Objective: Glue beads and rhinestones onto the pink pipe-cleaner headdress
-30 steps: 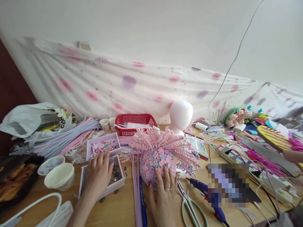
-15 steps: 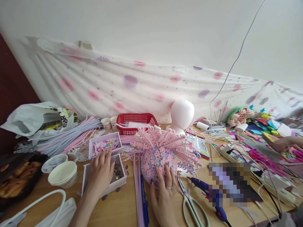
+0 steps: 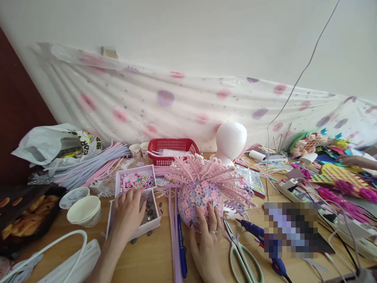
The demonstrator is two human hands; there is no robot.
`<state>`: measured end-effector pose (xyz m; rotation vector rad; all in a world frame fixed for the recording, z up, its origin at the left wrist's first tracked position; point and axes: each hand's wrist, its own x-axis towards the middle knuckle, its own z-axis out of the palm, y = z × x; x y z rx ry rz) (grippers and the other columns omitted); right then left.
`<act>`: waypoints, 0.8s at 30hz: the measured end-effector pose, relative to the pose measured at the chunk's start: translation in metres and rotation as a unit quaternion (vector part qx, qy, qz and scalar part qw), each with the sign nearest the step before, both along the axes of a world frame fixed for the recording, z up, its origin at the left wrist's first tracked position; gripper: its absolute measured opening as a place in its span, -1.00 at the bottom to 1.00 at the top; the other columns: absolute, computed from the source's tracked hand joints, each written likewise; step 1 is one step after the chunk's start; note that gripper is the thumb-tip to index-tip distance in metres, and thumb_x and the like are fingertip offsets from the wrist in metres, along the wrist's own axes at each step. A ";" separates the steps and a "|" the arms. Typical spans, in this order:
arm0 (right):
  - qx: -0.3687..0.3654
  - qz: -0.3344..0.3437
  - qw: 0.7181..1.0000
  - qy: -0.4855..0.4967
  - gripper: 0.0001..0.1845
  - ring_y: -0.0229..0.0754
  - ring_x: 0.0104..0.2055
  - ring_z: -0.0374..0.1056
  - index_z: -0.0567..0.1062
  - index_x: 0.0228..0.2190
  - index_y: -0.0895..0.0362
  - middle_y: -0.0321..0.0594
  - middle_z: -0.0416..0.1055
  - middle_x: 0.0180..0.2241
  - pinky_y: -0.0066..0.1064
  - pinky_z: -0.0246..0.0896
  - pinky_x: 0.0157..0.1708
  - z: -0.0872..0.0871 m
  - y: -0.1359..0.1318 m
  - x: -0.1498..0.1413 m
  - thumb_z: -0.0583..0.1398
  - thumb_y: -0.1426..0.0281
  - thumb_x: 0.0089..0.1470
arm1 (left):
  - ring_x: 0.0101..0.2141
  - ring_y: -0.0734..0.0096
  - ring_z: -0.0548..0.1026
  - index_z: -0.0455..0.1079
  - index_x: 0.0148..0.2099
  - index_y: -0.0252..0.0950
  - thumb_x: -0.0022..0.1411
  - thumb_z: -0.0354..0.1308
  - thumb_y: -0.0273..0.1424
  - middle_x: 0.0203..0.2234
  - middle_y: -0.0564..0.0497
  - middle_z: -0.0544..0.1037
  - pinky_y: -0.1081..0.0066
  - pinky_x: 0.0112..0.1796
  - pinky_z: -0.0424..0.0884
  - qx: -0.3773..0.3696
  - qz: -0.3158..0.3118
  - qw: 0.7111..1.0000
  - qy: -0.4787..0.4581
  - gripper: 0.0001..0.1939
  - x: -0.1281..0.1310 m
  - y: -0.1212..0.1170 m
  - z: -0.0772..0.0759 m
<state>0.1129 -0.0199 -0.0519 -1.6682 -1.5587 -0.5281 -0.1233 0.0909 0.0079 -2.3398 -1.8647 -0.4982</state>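
Note:
My right hand [image 3: 208, 243] lies with spread fingers on the near side of a rounded headpiece [image 3: 196, 198] covered in small pink and lilac flowers. Pink feather-like fronds [image 3: 203, 171] with pearls fan out from its top. Over a white box [image 3: 144, 231] of dark beads and sequins, my left hand [image 3: 129, 212] stretches its fingers forward to the edge of another box [image 3: 120, 181], which holds colourful gems. I see nothing held in either hand. Between the hands lie lilac strips [image 3: 173, 236] and a blue pen [image 3: 181, 251]; scissors [image 3: 242, 255] are beside my right hand.
A blue glue gun [image 3: 265, 239] lies right of the scissors. Behind are a red basket [image 3: 173, 159] and a white foam head [image 3: 231, 139]. Paper cups [image 3: 84, 210] stand left. Power strips [image 3: 297, 202] and cords cross the right side, where another person's hand [image 3: 357, 161] reaches in.
The view shifts slightly, moving things rightward in the picture. My hands keep their places on the headpiece and over the box. The other person's yellow striped piece now lies on the table.

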 end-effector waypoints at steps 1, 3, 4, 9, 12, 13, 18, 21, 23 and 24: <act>0.000 0.001 1.000 0.000 -0.50 0.30 0.40 0.04 0.35 0.23 0.03 0.08 0.15 0.35 0.35 0.14 0.19 0.000 0.000 0.000 0.07 0.47 0.29 | 0.03 -0.09 0.54 0.47 0.07 -0.32 0.38 -0.01 -0.42 -0.05 -0.24 0.62 0.01 0.05 0.40 -0.003 0.000 1.000 -0.001 -0.68 0.000 0.000 0.001; 0.001 0.002 1.000 -0.001 -0.50 0.29 0.41 0.03 0.35 0.23 0.03 0.07 0.14 0.36 0.35 0.12 0.20 0.000 0.000 0.000 0.07 0.47 0.29 | 0.03 -0.06 0.55 0.47 0.06 -0.30 0.38 0.00 -0.42 -0.06 -0.23 0.63 0.04 0.07 0.38 -0.001 -0.001 1.000 -0.001 -0.69 0.001 0.000 0.001; 0.001 0.002 1.000 -0.001 -0.50 0.29 0.41 0.02 0.35 0.23 0.03 0.07 0.14 0.37 0.35 0.11 0.20 0.000 0.000 0.000 0.07 0.47 0.29 | 0.03 -0.06 0.55 0.47 0.05 -0.30 0.38 0.00 -0.42 -0.07 -0.22 0.63 0.04 0.07 0.38 0.000 0.000 1.000 -0.001 -0.70 0.001 0.000 0.001; -0.001 0.000 1.000 0.001 -0.50 0.30 0.40 0.02 0.34 0.23 0.03 0.09 0.14 0.36 0.37 0.12 0.19 0.001 0.000 0.000 0.07 0.47 0.29 | 0.06 -0.05 0.54 0.46 0.07 -0.30 0.38 0.01 -0.44 -0.02 -0.22 0.63 0.02 0.12 0.36 -0.004 0.005 1.000 -0.005 -0.71 0.002 -0.001 0.001; 0.001 0.000 1.000 -0.003 -0.50 0.31 0.39 0.03 0.33 0.23 0.03 0.10 0.15 0.34 0.38 0.13 0.17 0.002 0.000 -0.001 0.07 0.47 0.29 | 0.08 -0.06 0.54 0.45 0.08 -0.31 0.38 0.03 -0.43 -0.01 -0.23 0.63 0.01 0.13 0.37 -0.011 0.008 1.000 -0.005 -0.71 0.003 -0.003 0.003; 0.002 0.001 1.000 -0.006 -0.50 0.32 0.39 0.03 0.32 0.23 0.04 0.11 0.15 0.34 0.39 0.14 0.16 0.002 0.000 0.000 0.07 0.47 0.30 | 0.08 -0.06 0.54 0.45 0.08 -0.31 0.38 0.04 -0.44 0.00 -0.23 0.63 0.00 0.13 0.37 -0.012 0.009 1.000 -0.007 -0.70 0.004 -0.003 0.004; 0.008 0.000 1.000 -0.016 -0.52 0.37 0.36 0.05 0.30 0.23 0.07 0.17 0.14 0.33 0.43 0.16 0.11 0.003 0.000 0.000 0.06 0.47 0.31 | 0.08 -0.08 0.55 0.47 0.08 -0.32 0.36 0.01 -0.45 -0.01 -0.25 0.63 -0.06 0.14 0.38 -0.014 0.002 0.999 -0.032 -0.67 0.001 -0.001 0.003; 0.008 0.000 1.000 -0.019 -0.52 0.37 0.35 0.07 0.31 0.23 0.07 0.16 0.15 0.32 0.40 0.19 0.10 0.004 0.001 0.000 0.06 0.47 0.31 | 0.05 0.00 0.58 0.49 0.08 -0.31 0.35 -0.02 -0.44 0.01 -0.23 0.65 0.02 0.12 0.43 -0.011 -0.017 0.998 -0.062 -0.64 -0.008 0.009 -0.003; 0.009 0.001 1.000 -0.022 -0.52 0.36 0.34 0.09 0.32 0.22 0.08 0.16 0.16 0.32 0.37 0.22 0.10 0.004 0.002 0.000 0.06 0.46 0.30 | 0.04 0.04 0.60 0.49 0.10 -0.34 0.34 -0.05 -0.44 0.04 -0.24 0.64 0.08 0.08 0.48 -0.017 -0.028 0.996 -0.078 -0.60 -0.015 0.015 -0.005; 0.011 0.001 1.000 -0.023 -0.52 0.36 0.34 0.09 0.32 0.22 0.07 0.15 0.17 0.32 0.36 0.22 0.10 0.004 0.002 0.001 0.07 0.46 0.30 | 0.04 0.04 0.60 0.49 0.11 -0.36 0.33 -0.07 -0.44 0.05 -0.25 0.63 0.08 0.07 0.50 -0.019 -0.033 0.996 -0.084 -0.58 -0.019 0.018 -0.006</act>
